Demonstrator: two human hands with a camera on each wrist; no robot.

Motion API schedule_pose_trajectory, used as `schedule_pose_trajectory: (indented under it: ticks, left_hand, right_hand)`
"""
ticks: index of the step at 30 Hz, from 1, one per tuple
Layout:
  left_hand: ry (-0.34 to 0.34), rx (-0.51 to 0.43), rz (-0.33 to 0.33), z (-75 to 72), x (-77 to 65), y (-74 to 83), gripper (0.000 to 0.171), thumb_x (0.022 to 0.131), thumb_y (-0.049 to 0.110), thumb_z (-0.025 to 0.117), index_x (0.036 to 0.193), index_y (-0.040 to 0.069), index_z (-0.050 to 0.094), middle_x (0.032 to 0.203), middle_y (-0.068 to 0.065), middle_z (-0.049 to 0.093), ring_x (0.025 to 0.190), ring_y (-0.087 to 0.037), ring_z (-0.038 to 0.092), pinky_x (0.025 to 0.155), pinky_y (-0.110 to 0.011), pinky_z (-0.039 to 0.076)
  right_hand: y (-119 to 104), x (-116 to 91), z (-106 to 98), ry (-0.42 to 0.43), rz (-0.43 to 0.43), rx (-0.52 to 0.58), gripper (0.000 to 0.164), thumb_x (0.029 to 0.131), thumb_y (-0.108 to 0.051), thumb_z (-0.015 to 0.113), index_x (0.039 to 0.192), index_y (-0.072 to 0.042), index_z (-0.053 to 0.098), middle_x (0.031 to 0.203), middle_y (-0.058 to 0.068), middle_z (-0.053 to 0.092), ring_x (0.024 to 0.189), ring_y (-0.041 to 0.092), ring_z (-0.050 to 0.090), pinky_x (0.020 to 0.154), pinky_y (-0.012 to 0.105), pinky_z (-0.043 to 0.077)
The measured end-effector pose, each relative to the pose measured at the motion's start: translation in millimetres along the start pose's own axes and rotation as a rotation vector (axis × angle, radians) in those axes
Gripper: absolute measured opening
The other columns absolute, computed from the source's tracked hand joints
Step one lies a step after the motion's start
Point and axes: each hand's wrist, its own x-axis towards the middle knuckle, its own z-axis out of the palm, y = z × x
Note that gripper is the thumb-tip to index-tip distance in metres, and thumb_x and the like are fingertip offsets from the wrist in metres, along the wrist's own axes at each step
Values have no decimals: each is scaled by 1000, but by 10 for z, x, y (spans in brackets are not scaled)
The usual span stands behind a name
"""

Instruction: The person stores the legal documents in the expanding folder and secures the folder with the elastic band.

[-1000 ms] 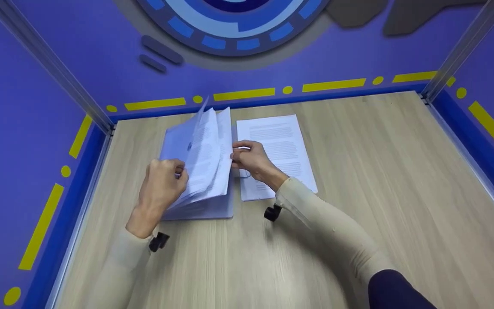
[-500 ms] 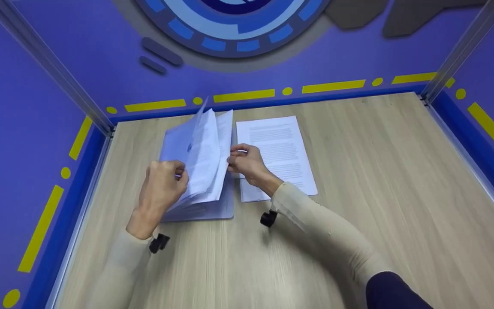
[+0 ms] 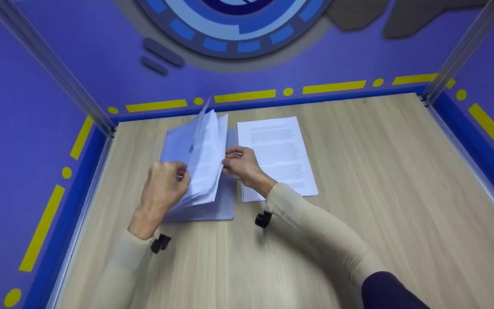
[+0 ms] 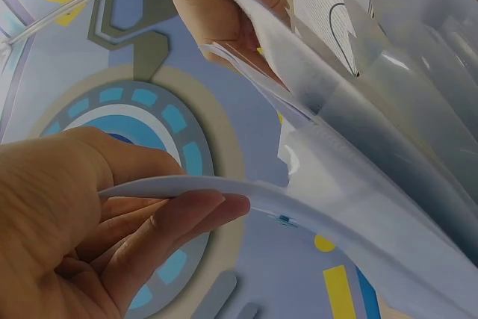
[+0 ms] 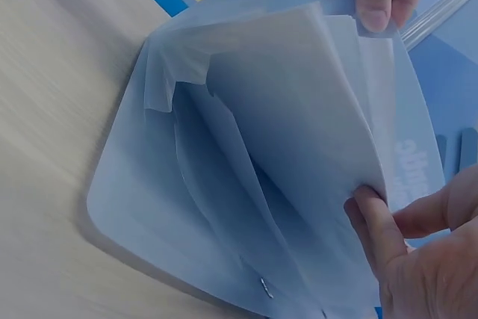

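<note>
A translucent bluish document folder (image 3: 178, 139) stands partly open on the table, with inner pockets (image 5: 202, 162) visible in the right wrist view. My left hand (image 3: 163, 189) pinches the folder's lifted front cover (image 4: 202, 184) between thumb and fingers. My right hand (image 3: 245, 165) pinches the right edge of a stack of white sheets (image 5: 284, 87) inside the folder, thumb on one side and fingers on the other. Printed text shows on the sheets facing left. The bottom of the stack is hidden among the pockets. To the right lies another pile of printed paper (image 3: 275, 146), partly behind my right hand.
The wood-grain table (image 3: 380, 184) extends to the right and toward me. A blue-violet back wall (image 3: 247, 79) with yellow marks rises just behind the folder, and side panels (image 3: 15, 150) flank the table. Small black wrist devices (image 3: 263, 219) hang below my sleeves.
My right hand has shifted left and slightly toward me, and the sheet stack's edge has moved left with it. The left hand stays in place on the cover.
</note>
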Motion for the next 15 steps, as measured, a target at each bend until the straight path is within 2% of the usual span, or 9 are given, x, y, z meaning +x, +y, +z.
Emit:
schedule_pose_trajectory:
  ticks: [9, 15]
  left_hand:
    - [5, -1, 4, 3, -2, -4, 8, 85, -12, 71, 88, -13, 79, 80, -25, 78, 72, -34, 80, 66, -46, 67]
    - [6, 6, 12, -12, -17, -9, 8, 86, -12, 72, 90, -14, 78, 81, -26, 78, 73, -35, 80, 66, -46, 67]
  right_hand:
    - [50, 12, 124, 26, -14, -19, 30, 93, 11, 69, 122, 11, 62, 97, 9, 66, 70, 13, 67, 65, 23, 63]
    - [90, 26, 191, 34, -17, -19, 29, 94, 10, 66, 122, 10, 62, 93, 8, 64, 69, 13, 64, 59, 22, 59]
